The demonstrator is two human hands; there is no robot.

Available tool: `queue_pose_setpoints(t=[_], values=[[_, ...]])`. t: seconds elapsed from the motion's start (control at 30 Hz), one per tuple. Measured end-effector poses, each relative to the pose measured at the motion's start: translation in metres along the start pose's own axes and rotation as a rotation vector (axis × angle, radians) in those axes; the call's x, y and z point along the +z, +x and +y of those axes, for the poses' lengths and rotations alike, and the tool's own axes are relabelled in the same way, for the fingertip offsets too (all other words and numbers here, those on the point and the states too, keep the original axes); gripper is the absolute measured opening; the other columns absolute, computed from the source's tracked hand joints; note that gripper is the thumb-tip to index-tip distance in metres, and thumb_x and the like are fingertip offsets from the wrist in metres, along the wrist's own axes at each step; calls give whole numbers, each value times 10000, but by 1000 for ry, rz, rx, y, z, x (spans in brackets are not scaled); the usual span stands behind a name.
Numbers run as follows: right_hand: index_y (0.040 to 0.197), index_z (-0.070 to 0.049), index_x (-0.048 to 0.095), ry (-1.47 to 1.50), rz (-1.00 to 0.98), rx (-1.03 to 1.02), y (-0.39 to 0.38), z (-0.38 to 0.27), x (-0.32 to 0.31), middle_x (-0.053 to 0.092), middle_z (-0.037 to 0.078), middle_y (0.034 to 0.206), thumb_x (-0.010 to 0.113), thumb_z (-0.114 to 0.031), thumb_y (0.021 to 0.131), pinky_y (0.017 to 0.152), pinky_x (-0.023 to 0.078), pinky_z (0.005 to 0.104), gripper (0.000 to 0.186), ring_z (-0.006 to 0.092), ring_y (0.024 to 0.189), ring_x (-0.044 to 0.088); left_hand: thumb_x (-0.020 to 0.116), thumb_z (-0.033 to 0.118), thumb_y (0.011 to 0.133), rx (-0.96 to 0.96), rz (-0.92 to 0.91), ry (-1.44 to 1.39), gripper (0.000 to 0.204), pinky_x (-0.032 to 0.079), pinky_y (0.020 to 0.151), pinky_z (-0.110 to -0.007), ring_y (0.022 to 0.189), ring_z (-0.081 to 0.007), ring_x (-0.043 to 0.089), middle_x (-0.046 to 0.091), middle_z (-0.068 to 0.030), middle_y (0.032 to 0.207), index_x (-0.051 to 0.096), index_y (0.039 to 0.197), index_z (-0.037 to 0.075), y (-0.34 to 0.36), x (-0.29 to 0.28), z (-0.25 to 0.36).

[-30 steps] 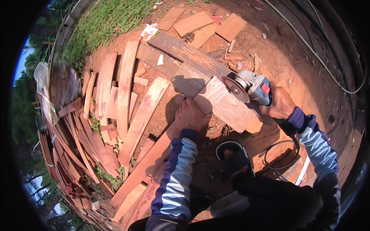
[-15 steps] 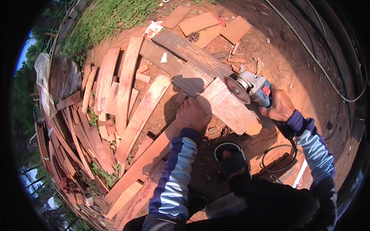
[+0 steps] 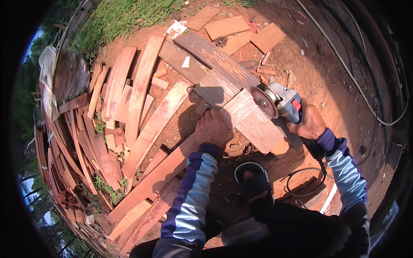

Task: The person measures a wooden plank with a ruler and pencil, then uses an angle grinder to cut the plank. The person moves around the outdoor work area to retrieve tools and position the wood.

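Observation:
My right hand [image 3: 310,122] is wrapped round the body of a grey angle grinder [image 3: 287,102] with a red switch. Its round disc [image 3: 264,102] stands on edge at the side of a short reddish board [image 3: 257,127]; whether it touches the wood I cannot tell. My left hand [image 3: 214,129] is closed on the upper end of a long brown plank [image 3: 157,180], which slopes down to the lower left. That plank's end lies against the short board. Beneath the short board, weathered grey-brown boards [image 3: 219,56] reach away toward the top.
Several loose planks [image 3: 144,73] and a heap of thin strips [image 3: 69,159] cover the left side. Short board pieces [image 3: 269,38] lie at the far side. The grinder's black cord [image 3: 316,150] loops by my right forearm. My sandalled foot [image 3: 254,178] is close below the work.
The view has shifted slightly, so the planks and my forearms appear a little displaced. Both hands keep their holds, and the grinder stays beside the short board.

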State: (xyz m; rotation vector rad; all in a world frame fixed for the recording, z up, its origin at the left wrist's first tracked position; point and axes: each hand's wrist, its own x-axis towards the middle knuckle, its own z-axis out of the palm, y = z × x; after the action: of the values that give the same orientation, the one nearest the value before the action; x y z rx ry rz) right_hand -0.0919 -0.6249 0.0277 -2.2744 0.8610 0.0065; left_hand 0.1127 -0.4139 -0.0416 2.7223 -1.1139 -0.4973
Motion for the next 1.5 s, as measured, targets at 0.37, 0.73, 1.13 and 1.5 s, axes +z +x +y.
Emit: queue_pose_setpoints(t=[0.37,0.73,1.13,1.5], values=[[1005,131,534,14,-23,10,5,-12,-3,638,307,797,740,-136,623,692,526,421,510,434,790,673,853,407,601,3,19,-17,626,531,832,-433,926,-324,647,613,-140,953,496,979,59,-1,-2,-1],[1004,136,527,-46,-39,40,11,-18,-3,644,302,789,757,-162,631,700,530,425,531,434,788,676,865,384,607,-10,-23,-38,668,517,827,-444,947,-343,638,618,-166,1008,515,1062,44,-2,-9,1],[1005,144,535,-53,-59,66,20,-27,-6,638,292,785,753,-185,627,706,521,417,546,388,781,675,866,382,622,30,-32,-8,640,512,826,-428,957,-312,623,594,-137,1016,499,1039,64,-3,-8,-1],[1000,141,546,105,123,56,15,1,-26,648,258,800,756,-185,650,685,525,395,522,311,771,675,823,452,629,-37,-103,-9,680,549,821,-443,951,-346,661,629,-176,1027,504,1055,29,4,-6,-1]])
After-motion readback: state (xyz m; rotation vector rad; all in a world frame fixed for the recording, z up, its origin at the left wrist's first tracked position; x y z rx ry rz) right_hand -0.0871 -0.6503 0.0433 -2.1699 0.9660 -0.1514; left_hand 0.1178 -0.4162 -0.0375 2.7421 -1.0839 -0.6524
